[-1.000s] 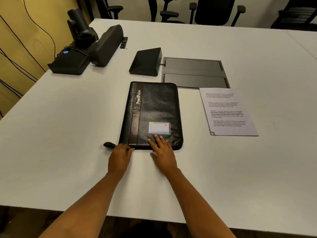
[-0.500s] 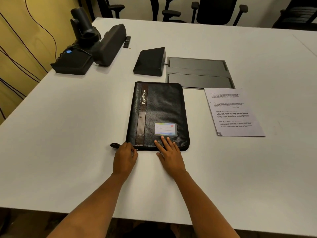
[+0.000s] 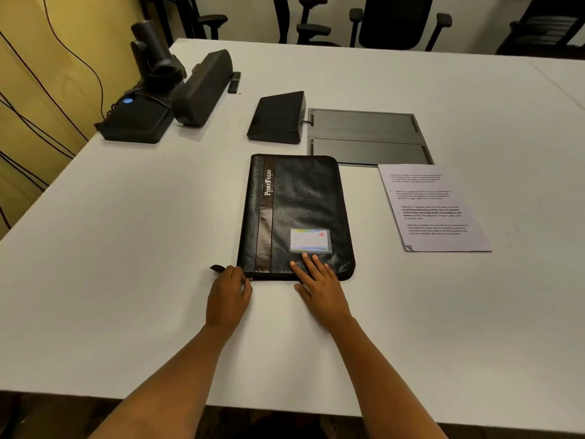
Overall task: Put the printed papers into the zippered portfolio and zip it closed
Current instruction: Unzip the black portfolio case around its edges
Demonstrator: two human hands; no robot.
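The portfolio (image 3: 297, 213) is laid at centre frame, the printed papers (image 3: 433, 207) apart to its right. The right hand (image 3: 319, 280) is pressed on it, fingers spread; the left hand (image 3: 228, 293) grip cannot be told. If held weakly, it could be dragged by unzipping.

White table (image 3: 133, 236) spans the view. Yellow wall (image 3: 34, 99) at left, dark cables (image 3: 100, 78) running across it. Black chairs (image 3: 395, 23) line the far edge (armrests visible), white wall (image 3: 253, 14) behind. Dark floor (image 3: 47, 416) below the near edge.
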